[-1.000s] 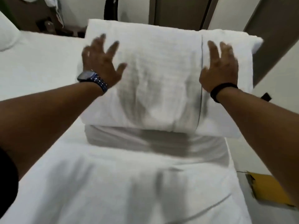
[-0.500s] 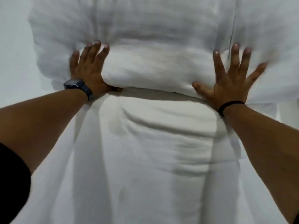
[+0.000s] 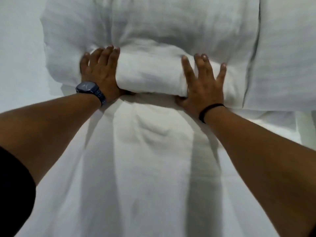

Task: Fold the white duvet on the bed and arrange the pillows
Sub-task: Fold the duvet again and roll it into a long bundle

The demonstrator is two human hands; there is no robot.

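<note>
Nearest: two bare forearms, reaching forward over a smooth white duvet (image 3: 145, 177) spread across the bed, lightly creased between the wrists. A dark sleeve edge (image 3: 15, 182) at the lower left.

Farther on: left hand (image 3: 100, 74), watch (image 3: 87, 88) on the wrist, fingers close together and curled over the left end of a bulging pillow (image 3: 150, 53), thumb tucked under its near edge. Right hand (image 3: 203, 82), black band (image 3: 211, 110) on the wrist, fingers spread wide and flat, pressing on the pillow's right part, thumb at the lower edge. Neither hand closed around anything; both bearing down, the stuffing squeezed up into a roll between them.

Beyond the hands: the pillow's body rising toward the top edge, touching the duvet along its near side, open flap end off to the right (image 3: 282, 65).

Judged from this: duvet apparently dealt with already, lying flat under the pillow, though its fold lines not clearly visible. Pillow placement under way, at the plumping or seating stage. Any other pillow out of view, so no telling how many remain.
</note>
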